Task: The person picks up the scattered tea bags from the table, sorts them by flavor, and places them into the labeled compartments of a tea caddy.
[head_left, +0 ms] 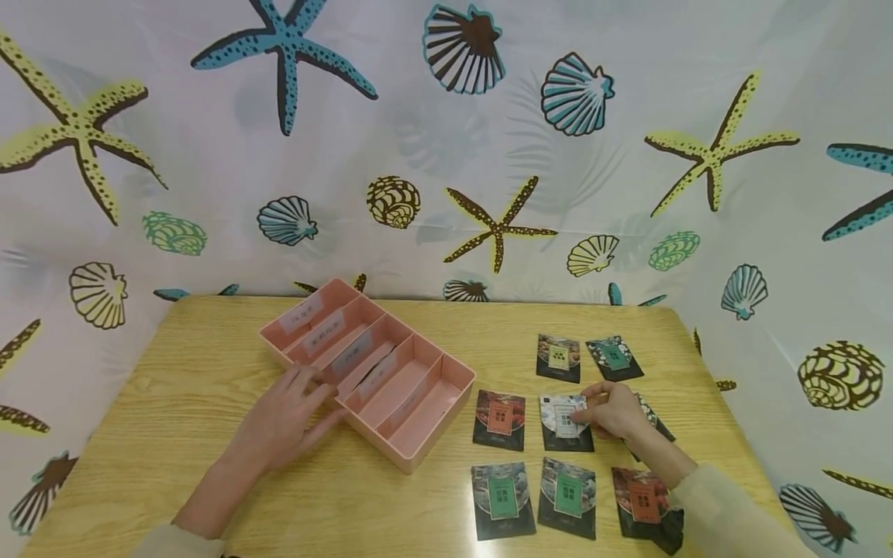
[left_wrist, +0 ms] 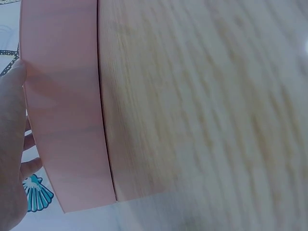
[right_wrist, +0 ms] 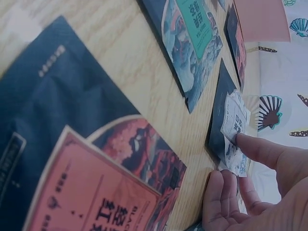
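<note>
My right hand (head_left: 617, 411) pinches the right edge of a white-and-black tea sachet (head_left: 558, 425) between thumb and fingers. In the right wrist view, the thumb lies over the white front of this sachet (right_wrist: 233, 122). My left hand (head_left: 286, 415) touches the near rim of a pink divided box (head_left: 412, 453), its fingers loosely bent. The left wrist view shows the box's outer wall (left_wrist: 65, 110) with the thumb and fingertips along its upper edge. Paper labels stand in the box's compartments.
Red-labelled sachets (head_left: 499, 420) (head_left: 642, 504), green-labelled ones (head_left: 502, 500) (head_left: 568, 496) (head_left: 614, 356) and a yellow-labelled one (head_left: 558, 357) lie on the wooden table (head_left: 335, 511). Another sachet (head_left: 656, 418) is partly hidden under the right hand. A shell-patterned cloth (head_left: 446, 139) hangs behind.
</note>
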{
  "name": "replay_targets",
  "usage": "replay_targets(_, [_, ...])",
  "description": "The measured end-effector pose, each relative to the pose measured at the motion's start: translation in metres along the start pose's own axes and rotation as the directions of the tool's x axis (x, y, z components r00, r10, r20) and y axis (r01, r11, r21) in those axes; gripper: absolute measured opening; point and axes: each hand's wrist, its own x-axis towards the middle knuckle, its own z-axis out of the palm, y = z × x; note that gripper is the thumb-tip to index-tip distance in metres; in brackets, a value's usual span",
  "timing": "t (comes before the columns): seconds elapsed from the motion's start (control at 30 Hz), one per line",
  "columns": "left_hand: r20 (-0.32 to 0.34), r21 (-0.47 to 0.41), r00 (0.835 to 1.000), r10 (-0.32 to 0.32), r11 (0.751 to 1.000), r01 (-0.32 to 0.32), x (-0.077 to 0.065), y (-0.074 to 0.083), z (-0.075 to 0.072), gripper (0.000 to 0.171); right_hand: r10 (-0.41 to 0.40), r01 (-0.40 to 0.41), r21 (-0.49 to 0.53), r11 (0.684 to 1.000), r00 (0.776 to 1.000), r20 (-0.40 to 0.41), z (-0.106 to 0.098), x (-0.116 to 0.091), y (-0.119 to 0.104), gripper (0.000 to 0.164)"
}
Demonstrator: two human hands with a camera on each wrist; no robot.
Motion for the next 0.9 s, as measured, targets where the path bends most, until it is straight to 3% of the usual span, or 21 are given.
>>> replay_targets(0.47, [0.015, 0.008, 1.0, -0.008, 1.0, 0.008, -0.0004, 0.0002, 0.0014, 0.031, -0.012, 0.012, 0.014, 1.0, 1.0, 0.024, -0.0061, -0.0024, 0.0008, 0.044])
replay_targets(0.9, [0.004, 0.002, 1.0, -0.003, 1.0, 0.003, -0.0002, -0.0006, 0.0016, 0.03, 0.022, -0.03, 0.126, 0.992, 0.998, 0.06, -0.0042, -0.0031, -0.0026, 0.041])
